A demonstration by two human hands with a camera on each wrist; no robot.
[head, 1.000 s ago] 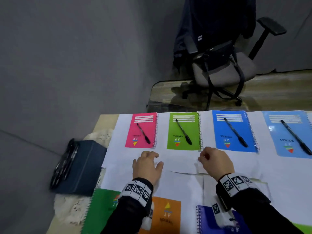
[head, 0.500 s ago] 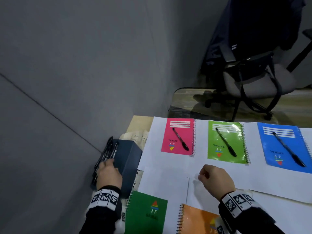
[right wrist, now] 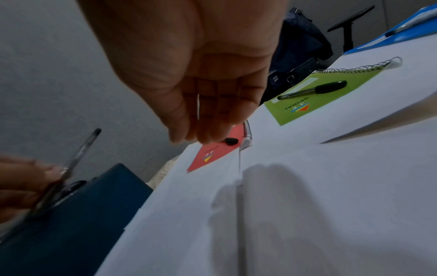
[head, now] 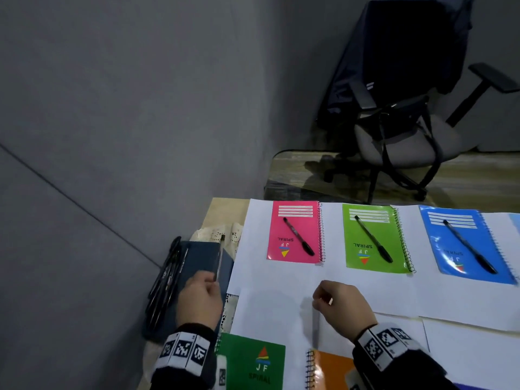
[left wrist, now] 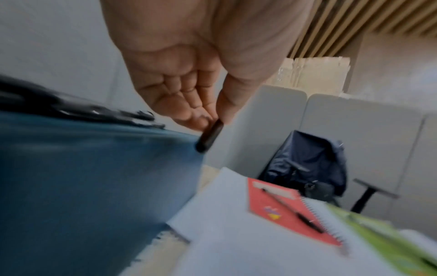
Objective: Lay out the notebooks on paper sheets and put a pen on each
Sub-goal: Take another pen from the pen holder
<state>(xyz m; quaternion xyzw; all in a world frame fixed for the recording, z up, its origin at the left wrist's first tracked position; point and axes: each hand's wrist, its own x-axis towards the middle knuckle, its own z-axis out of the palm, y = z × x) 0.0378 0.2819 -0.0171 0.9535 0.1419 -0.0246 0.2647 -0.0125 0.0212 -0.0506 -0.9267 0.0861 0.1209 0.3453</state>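
Note:
My left hand [head: 208, 283] pinches a clear pen with a black cap [head: 218, 260] and holds it just above the dark blue pen box [head: 197, 266]. In the left wrist view the thumb and fingers [left wrist: 210, 119] pinch the pen's black end [left wrist: 210, 137]. My right hand [head: 322, 301] hangs over a bare white sheet [head: 270, 311] with its fingers loosely curled, holding nothing. The pink [head: 292, 220], light green [head: 363, 249] and blue [head: 450, 243] notebooks in the far row each carry a pen. In the near row, the dark green [head: 250, 361] and orange [head: 332, 372] notebooks have none.
Several more pens [head: 164, 285] lie along the box's left edge, close to the grey wall. A lace cloth [head: 216, 233] shows under the sheets at the table's left edge. An office chair [head: 399, 130] stands beyond the table.
My left hand left the sheet, went left to the pen box and now holds a pen lifted from it. The view turned left. My right hand stayed over the paper.

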